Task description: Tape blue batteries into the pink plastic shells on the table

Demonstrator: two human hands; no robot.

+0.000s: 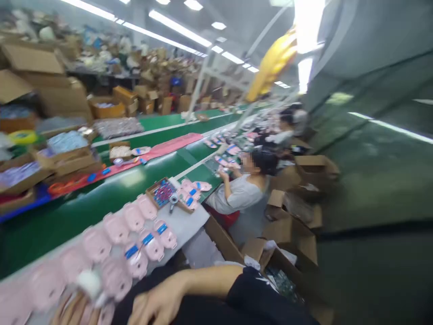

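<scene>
My right hand (pixel 158 303) is at the bottom edge, its bare forearm coming out of a black sleeve. Its fingers curl downward over dark cloth, and whatever they hold is cut off by the frame. My left hand (pixel 69 312) is smeared by motion at the bottom left, next to a white round object (pixel 89 283) and pink plastic pieces. Rows of pink shells (pixel 117 228), some with blue parts, lie on the grey work surface (pixel 189 221) just ahead of both hands.
A green conveyor belt (pixel 84 207) runs away to the upper right. A small box of blue and red parts (pixel 163 193) sits on the bench. A co-worker in a grey shirt (pixel 241 192) sits further along. Open cardboard boxes (pixel 291 232) stand on the floor to the right.
</scene>
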